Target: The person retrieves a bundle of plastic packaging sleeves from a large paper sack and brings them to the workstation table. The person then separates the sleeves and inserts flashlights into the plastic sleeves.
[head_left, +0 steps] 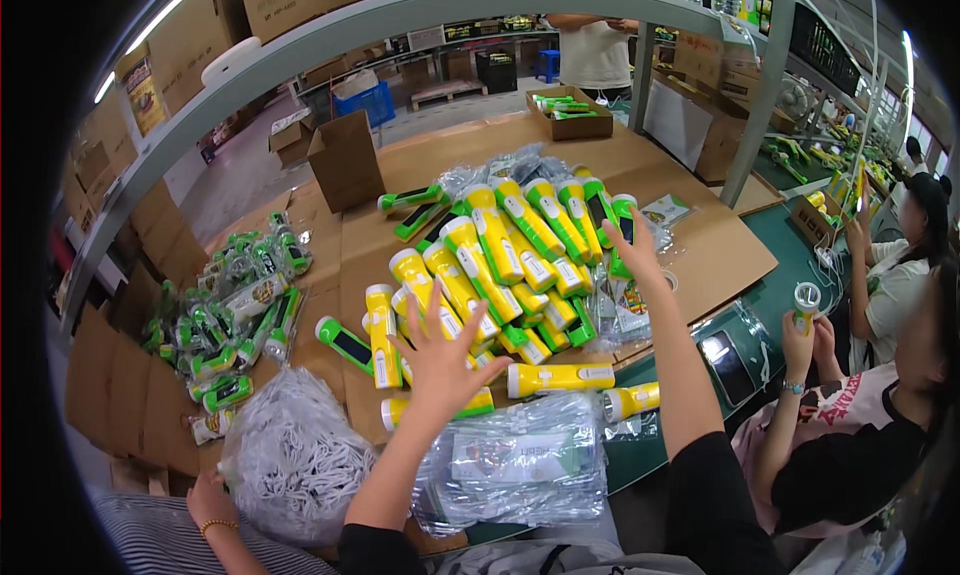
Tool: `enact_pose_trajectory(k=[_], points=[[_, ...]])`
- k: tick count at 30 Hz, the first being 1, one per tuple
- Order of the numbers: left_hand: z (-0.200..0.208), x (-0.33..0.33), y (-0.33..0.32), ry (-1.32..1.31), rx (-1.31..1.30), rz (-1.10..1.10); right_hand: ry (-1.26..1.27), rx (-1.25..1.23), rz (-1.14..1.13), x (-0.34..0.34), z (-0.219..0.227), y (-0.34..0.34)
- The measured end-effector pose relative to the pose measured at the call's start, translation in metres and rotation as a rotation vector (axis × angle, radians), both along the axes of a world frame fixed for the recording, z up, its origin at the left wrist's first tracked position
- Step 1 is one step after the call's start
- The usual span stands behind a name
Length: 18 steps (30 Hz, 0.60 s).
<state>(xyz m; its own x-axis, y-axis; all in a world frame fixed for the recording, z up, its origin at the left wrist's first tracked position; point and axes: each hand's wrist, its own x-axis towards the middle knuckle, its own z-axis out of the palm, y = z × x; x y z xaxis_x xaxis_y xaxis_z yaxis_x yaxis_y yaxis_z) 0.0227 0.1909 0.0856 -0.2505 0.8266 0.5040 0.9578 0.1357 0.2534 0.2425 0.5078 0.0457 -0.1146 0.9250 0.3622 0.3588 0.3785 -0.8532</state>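
Observation:
A pile of yellow, green and white flashlights (480, 248) covers the middle of the cardboard-topped table. Over the front left of the pile, my left hand (443, 360) is open with fingers spread, close to a yellow flashlight (382, 337) that stands tilted there. My right hand (638, 243) is open at the pile's right side, its fingers against or just beside a green flashlight (622, 213); exact contact cannot be told. Single yellow flashlights (560, 378) lie near the front, behind a stack of clear printed plastic bags (520, 460).
Left stands a clear sack of white cords (300, 455), near bagged flashlights (235, 315). An open carton (345, 162) and a box of green flashlights (580, 125) stand behind. A co-worker at right holds a flashlight (805, 305); another person's hand (212, 500) touches the sack. A grey frame (440, 7) arches overhead.

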Motion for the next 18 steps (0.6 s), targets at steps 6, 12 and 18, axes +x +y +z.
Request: enact_pose_trajectory(k=[6, 12, 18], points=[[-0.022, -0.023, 0.014, 0.002, -0.173, 0.059, -0.353, -0.181, -0.007, -0.045, 0.008, -0.001], [-0.034, -0.05, 0.026, 0.068, -0.033, -0.045, -0.283, -0.077, 0.154, -0.035, 0.011, 0.004], [-0.037, -0.075, 0.031, 0.062, 0.005, -0.039, -0.209, 0.028, 0.178, -0.062, 0.001, 0.004]])
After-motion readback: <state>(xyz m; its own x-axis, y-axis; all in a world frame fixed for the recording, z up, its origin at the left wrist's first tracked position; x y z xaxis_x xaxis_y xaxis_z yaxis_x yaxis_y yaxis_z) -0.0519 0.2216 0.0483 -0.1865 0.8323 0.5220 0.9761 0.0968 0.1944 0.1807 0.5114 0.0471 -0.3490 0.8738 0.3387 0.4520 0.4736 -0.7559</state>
